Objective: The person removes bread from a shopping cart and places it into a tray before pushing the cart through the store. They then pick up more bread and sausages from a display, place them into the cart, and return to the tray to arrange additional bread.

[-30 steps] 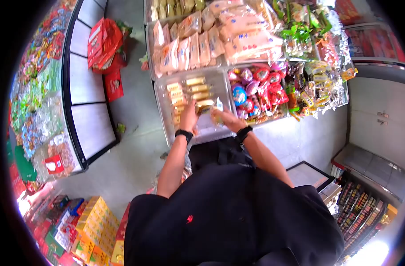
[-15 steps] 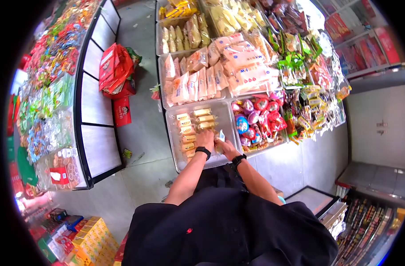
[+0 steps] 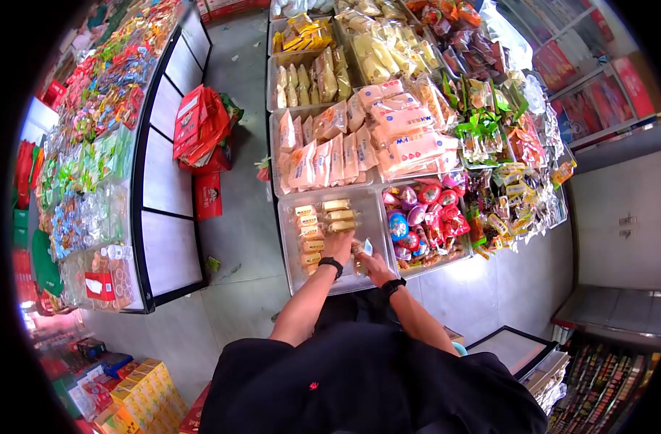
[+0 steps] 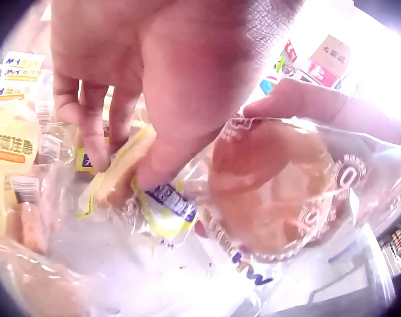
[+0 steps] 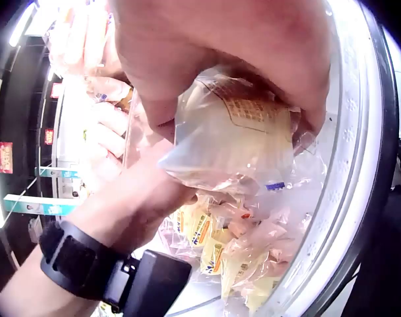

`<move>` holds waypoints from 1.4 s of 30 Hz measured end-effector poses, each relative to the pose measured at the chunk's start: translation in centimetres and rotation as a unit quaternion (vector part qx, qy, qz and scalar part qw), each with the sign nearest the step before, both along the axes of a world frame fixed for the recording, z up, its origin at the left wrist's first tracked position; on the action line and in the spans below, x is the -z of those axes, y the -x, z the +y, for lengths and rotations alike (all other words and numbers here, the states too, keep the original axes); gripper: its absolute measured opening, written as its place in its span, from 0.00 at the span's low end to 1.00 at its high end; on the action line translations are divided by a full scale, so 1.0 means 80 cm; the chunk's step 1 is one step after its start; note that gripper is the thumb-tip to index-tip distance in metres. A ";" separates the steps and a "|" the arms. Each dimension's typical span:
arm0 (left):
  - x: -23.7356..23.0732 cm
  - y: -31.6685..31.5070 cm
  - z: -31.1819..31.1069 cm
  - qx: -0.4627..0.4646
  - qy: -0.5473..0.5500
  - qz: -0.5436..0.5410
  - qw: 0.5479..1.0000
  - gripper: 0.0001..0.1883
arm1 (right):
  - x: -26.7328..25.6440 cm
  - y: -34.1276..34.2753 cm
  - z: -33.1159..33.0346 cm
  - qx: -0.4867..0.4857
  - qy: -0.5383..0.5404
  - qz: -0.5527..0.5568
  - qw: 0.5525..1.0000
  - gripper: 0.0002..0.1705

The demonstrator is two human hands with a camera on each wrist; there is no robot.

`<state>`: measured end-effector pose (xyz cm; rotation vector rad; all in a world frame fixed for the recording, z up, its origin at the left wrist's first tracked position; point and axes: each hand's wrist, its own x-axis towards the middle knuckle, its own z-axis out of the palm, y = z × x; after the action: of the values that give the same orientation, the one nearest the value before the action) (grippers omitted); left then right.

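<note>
My left hand (image 3: 339,249) reaches over the near end of the right column in a clear plastic tray (image 3: 370,206). In the left wrist view its thumb and fingers pinch a small wrapped bread (image 4: 164,208) with a yellow and blue label. Beside it, my right hand (image 3: 377,267) grips a clear crinkled packet (image 5: 233,135) with pale contents and orange print; its curled fingers show through the film in the left wrist view. Rows of similar wrapped breads (image 3: 312,233) lie along the tray's left side. A few more packets (image 3: 337,206) stack just beyond my left hand.
Right of the tray, a bin holds red and purple wrapped candies (image 3: 435,217). Behind it stand pink bread packets (image 3: 330,159). Across the aisle runs a long candy counter (image 3: 167,188). Red bags (image 3: 200,130) sit on the floor beside that counter.
The head view has tilted up, so the tray sits lower in it. My left hand has shifted from between the columns to the near end of the right column. The right hand keeps its packet.
</note>
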<state>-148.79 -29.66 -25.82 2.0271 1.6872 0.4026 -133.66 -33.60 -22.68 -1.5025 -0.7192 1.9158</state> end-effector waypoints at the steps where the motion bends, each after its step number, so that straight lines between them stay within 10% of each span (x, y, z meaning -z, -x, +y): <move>1: -0.011 0.003 0.000 -0.005 -0.023 0.007 1.000 0.13 | -0.005 -0.001 0.001 0.009 0.008 -0.001 1.000 0.30; 18: -0.037 0.026 0.002 -0.001 -0.039 0.122 0.992 0.23 | 0.008 0.013 0.028 -0.079 -0.018 -0.080 0.993 0.41; 26: -0.082 0.043 -0.026 -0.029 0.075 -0.266 0.961 0.13 | -0.124 -0.002 0.018 0.056 0.027 0.086 0.994 0.24; 30: -0.132 0.031 -0.043 0.013 0.134 -0.235 0.963 0.15 | -0.147 -0.054 0.020 0.051 -0.083 0.149 0.984 0.29; 35: -0.208 -0.038 -0.035 0.011 0.301 -0.480 0.824 0.24 | -0.203 -0.110 0.037 0.035 -0.111 0.224 0.968 0.28; 41: -0.265 -0.143 0.031 -0.048 0.278 -0.600 0.749 0.21 | -0.245 -0.166 0.104 0.067 -0.281 0.069 0.955 0.27; 42: -0.268 -0.159 0.052 -0.079 0.238 -0.561 0.789 0.22 | -0.242 -0.192 0.120 0.035 -0.261 0.066 0.963 0.29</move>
<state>-136.06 -25.52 -4.37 0.8847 0.9973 0.8977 -118.28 -23.96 -3.31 -1.0467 -0.9988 1.5887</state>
